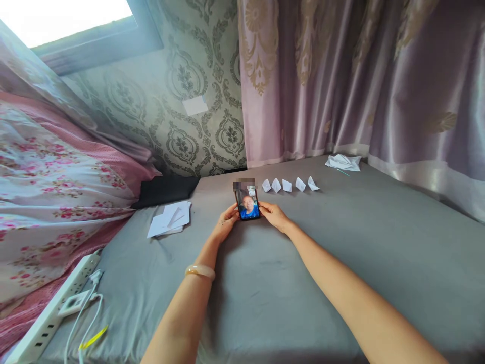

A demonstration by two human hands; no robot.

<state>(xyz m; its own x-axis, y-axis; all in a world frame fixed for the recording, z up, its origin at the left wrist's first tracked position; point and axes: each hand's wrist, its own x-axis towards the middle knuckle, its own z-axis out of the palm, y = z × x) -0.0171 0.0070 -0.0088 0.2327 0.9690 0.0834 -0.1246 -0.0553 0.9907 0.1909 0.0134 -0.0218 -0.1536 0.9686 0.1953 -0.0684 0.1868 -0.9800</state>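
Observation:
A smartphone (249,206) with a lit screen is tilted up over the grey sheet, its screen toward me. A person in a blue top shows on the screen, and the phone's top end is blurred. My left hand (228,221) is closed on the phone's left edge; a pale bangle (200,272) circles that wrist. My right hand (276,216) pinches the phone's lower right edge. Just beyond my right hand, several small folded white paper pieces (287,186) stand in a row.
White paper sheets (169,220) lie at the left, before a folded black cloth (166,189). More crumpled white paper (344,162) lies at the far right. A white power strip (60,306) with cables runs along the left edge. Curtains (303,76) hang behind the grey sheet (273,303).

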